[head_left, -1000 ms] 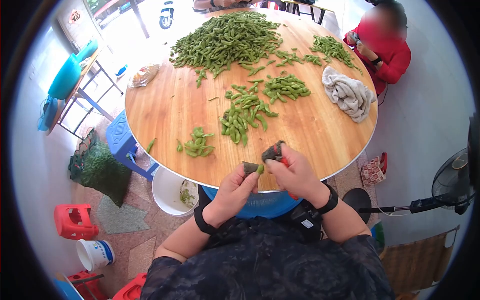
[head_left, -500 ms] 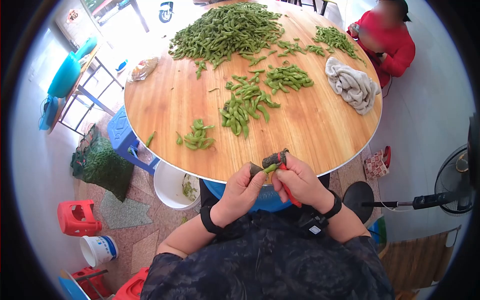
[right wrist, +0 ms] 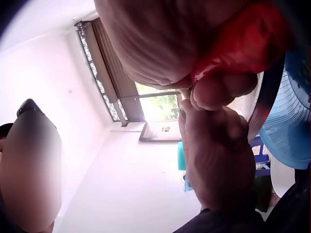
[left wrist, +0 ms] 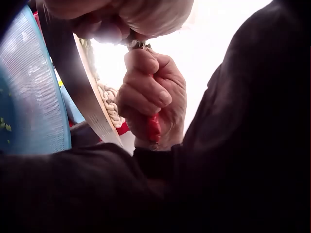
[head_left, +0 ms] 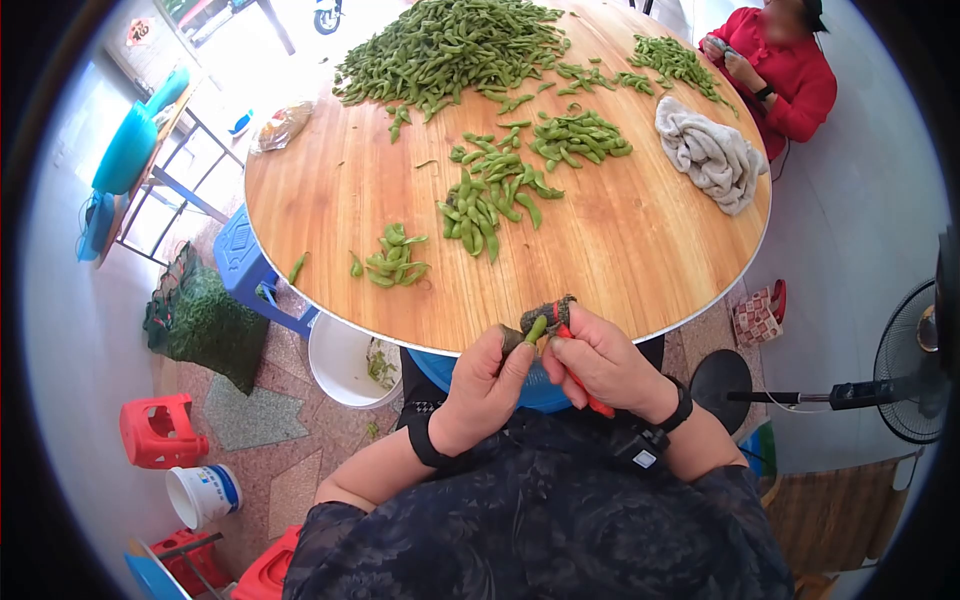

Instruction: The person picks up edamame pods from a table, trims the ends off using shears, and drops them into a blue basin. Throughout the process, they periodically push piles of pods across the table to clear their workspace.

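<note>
My left hand (head_left: 475, 390) pinches a green soybean pod (head_left: 537, 329) between thumb and forefinger, and a dark cover sits on a fingertip. Close beside it, my right hand (head_left: 610, 362) curls round a red-handled tool (head_left: 600, 405), whose working end is hidden. A dark wrap with a red band (head_left: 546, 314) covers a finger of that hand. Both hands meet at the near table edge, over a blue mesh basket (left wrist: 48, 63). In the left wrist view the red handle (left wrist: 154, 127) sticks out below the curled fingers.
On the round wooden table (head_left: 330, 215) lie a large heap of pods (head_left: 455, 50), several smaller piles and a crumpled cloth (head_left: 708, 155). A white bucket (head_left: 335, 365) and a blue stool (head_left: 245, 255) stand to the left. A fan (head_left: 905, 370) is at right, and a person in red (head_left: 800, 80) sits beyond.
My hands have come closer together and slightly nearer my body. The pod, earlier at my left fingertips, now stands tilted up between both hands. The view has shifted a little.
</note>
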Demonstrator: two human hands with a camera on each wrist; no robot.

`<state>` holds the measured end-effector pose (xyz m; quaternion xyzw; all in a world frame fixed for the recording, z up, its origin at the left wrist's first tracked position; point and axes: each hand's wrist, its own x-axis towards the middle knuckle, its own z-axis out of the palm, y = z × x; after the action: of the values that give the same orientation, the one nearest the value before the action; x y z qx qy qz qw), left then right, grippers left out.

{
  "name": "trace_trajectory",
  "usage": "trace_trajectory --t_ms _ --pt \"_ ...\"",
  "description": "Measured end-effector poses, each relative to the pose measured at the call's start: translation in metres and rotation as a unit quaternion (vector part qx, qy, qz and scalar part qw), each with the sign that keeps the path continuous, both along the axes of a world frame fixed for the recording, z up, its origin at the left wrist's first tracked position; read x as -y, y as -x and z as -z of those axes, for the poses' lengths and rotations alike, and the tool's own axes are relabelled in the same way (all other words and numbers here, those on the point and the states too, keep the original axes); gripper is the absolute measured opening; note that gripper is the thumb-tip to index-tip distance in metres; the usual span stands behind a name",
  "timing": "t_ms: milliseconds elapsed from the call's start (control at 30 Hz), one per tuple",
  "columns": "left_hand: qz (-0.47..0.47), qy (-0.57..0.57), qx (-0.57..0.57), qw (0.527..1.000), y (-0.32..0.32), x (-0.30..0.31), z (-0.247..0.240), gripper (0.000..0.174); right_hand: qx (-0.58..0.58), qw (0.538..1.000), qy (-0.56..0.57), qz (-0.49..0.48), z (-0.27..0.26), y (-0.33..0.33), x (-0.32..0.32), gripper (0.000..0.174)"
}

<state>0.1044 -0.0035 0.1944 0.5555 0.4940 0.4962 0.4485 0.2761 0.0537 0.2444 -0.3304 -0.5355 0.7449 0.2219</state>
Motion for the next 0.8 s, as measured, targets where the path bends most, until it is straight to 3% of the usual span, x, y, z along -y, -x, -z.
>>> trace_trajectory --t_ms 33,100,233,267,300,333,367,433,467,500,533,567,600,633,667,700,767,800 --pt "0.001 0.000 0.000 1.000 0.000 -0.001 -0.001 0.015 0.017 1.000 -0.002 -0.006 -0.004 -0.001 0.000 0.012" --pt "-0.013 -0.123 -0.118 0.985 0.002 -0.003 -0.004 0.014 0.034 0.999 -0.002 -0.009 -0.007 -0.002 0.000 0.012" --pt "0.028 -0.050 -0.078 0.995 0.007 -0.003 -0.004 0.015 0.028 0.999 0.044 -0.007 -0.007 0.001 -0.001 0.013" --pt "0.079 0.073 0.106 0.989 0.010 -0.004 0.000 0.015 0.016 0.998 0.059 -0.005 -0.007 0.002 -0.001 0.013" --pt "0.125 0.191 0.285 0.931 0.011 -0.006 -0.002 0.016 0.016 0.998 0.059 -0.004 -0.006 0.002 -0.001 0.013" --pt "0.131 0.223 0.357 0.898 0.009 -0.006 -0.008 0.017 -0.034 0.994 0.103 0.003 -0.003 0.002 -0.001 0.015" --pt "0.132 0.223 0.356 0.898 0.008 -0.007 -0.012 0.017 -0.084 0.986 0.147 0.010 0.001 0.002 -0.001 0.017" --pt "0.154 0.275 0.434 0.844 0.008 -0.009 -0.016 0.017 -0.086 0.985 0.146 0.013 0.010 0.001 -0.004 0.017" --pt "0.154 0.275 0.433 0.845 0.009 -0.010 -0.016 0.017 -0.088 0.985 0.145 0.015 0.012 0.000 -0.005 0.017" --pt "0.146 0.239 0.294 0.914 0.012 -0.011 -0.015 0.018 -0.089 0.985 0.146 0.016 0.012 -0.003 -0.006 0.017" --pt "0.136 0.196 0.147 0.960 0.015 -0.011 -0.013 0.020 -0.033 0.997 0.064 0.013 0.011 -0.005 -0.009 0.013" --pt "0.137 0.196 0.147 0.960 0.019 -0.010 -0.010 0.020 0.023 0.999 -0.019 0.010 0.011 -0.007 -0.011 0.011" --pt "0.132 0.115 0.058 0.983 0.023 -0.008 -0.007 0.022 0.023 0.999 -0.020 0.011 0.008 -0.008 -0.012 0.011" --pt "0.126 0.032 -0.032 0.991 0.025 -0.008 -0.005 0.024 0.095 0.979 -0.182 0.013 0.003 -0.008 -0.012 0.009" --pt "0.127 0.033 -0.033 0.991 0.025 -0.008 -0.004 0.024 0.165 0.927 -0.336 0.015 0.001 -0.008 -0.011 0.009" --pt "0.147 0.068 -0.006 0.987 0.024 -0.010 -0.006 0.026 0.164 0.928 -0.334 0.016 0.003 -0.007 -0.010 0.009" --pt "0.165 0.104 0.020 0.981 0.020 -0.013 -0.010 0.028 0.155 0.854 -0.496 -0.006 0.008 0.000 -0.004 0.012" --pt "0.161 0.093 0.007 0.982 0.017 -0.015 -0.011 0.028 0.154 0.851 -0.502 -0.015 0.005 0.002 0.000 0.013"
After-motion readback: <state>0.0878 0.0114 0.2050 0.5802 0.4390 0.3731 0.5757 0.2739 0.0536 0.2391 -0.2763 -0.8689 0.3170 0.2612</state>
